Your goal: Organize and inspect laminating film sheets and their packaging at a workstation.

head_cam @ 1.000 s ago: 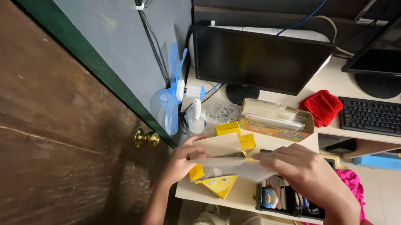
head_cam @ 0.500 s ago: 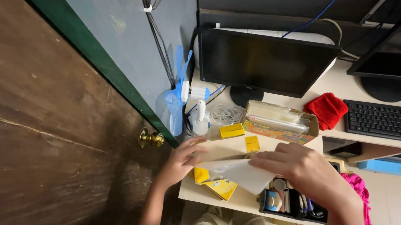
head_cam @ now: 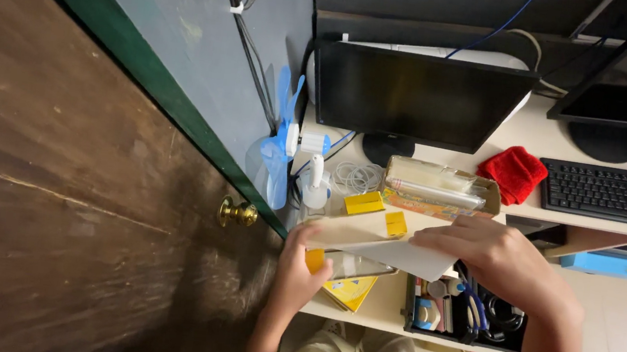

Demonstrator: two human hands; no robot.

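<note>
Two hands (head_cam: 302, 273) (head_cam: 497, 260) holding paper (head_cam: 392, 249), desk (head_cam: 393, 303), fan (head_cam: 277, 148)

dark wooden door (head_cam: 52, 193), cluttered desk (head_cam: 539, 131)

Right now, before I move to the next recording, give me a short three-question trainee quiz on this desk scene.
1. True or false: both hands hold the pale sheet of paper.
2. Which colour is the folded cloth beside the keyboard? A red, B green, C white.
3. Fill in: the small fan with blue blades stands to the ___ of the monitor in the picture.

Key
1. True: the left hand grips its near corner, the right hand its other end.
2. A.
3. Left.
</note>
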